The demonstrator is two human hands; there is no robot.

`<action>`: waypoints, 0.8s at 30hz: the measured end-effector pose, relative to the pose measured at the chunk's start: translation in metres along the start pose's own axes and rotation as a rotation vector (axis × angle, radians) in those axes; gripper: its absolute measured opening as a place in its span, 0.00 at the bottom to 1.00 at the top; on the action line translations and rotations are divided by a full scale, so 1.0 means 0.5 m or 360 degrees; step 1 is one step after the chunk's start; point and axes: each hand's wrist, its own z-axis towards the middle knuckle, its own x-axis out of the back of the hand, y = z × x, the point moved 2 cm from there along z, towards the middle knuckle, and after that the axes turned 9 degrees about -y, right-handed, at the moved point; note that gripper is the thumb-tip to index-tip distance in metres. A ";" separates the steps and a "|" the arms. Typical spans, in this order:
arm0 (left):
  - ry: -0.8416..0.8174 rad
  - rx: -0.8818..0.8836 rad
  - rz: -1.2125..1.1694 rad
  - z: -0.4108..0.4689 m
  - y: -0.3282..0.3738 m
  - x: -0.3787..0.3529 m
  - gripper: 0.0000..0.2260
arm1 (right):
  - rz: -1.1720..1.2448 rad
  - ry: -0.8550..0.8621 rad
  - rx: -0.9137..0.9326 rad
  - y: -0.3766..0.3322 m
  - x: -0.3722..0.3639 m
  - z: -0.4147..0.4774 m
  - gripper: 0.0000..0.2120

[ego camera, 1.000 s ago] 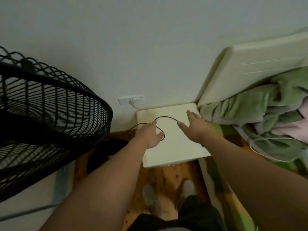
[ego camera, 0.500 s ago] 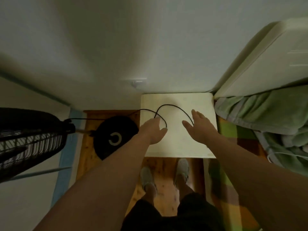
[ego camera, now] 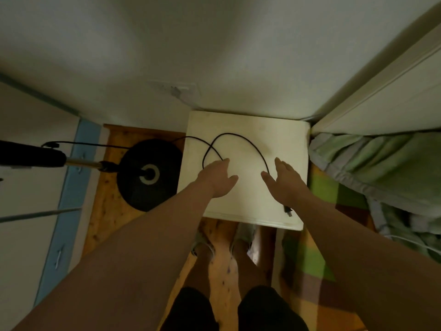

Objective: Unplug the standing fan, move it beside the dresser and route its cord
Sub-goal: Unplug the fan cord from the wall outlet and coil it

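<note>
Plug [ego camera: 287, 210] came into view by right wrist since half second earlier; hands barely shifted. Cord [ego camera: 229, 133] ran from fan base [ego camera: 148, 175], left of table [ego camera: 281, 130], onto tabletop, arched toward table's back edge, passed under right hand [ego camera: 285, 181] to plug near table's front edge. Left hand [ego camera: 218, 179] and right hand lay flat, fingers straight, gripping nothing. Plug lay behind right wrist, long axis frontward; right hand nearer.

Pale wall [ego camera: 214, 44], wooden floor [ego camera: 107, 199], green bedding [ego camera: 370, 158] at right.
</note>
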 end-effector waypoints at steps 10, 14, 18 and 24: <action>-0.0110 0.0003 0.0051 0.132 -0.052 -0.067 0.33 | 0.0067 -0.0009 -0.0145 0.040 -0.053 0.107 0.34; -0.0057 -0.0015 0.0126 0.186 -0.074 -0.087 0.32 | 0.0041 0.0019 -0.0213 0.055 -0.077 0.153 0.32; 0.0041 -0.0010 0.0275 0.221 -0.099 -0.097 0.32 | 0.0022 0.0085 -0.0289 0.062 -0.095 0.194 0.27; -0.0189 0.0015 0.0350 0.239 -0.128 -0.136 0.37 | 0.0014 0.0217 -0.0363 0.068 -0.122 0.231 0.21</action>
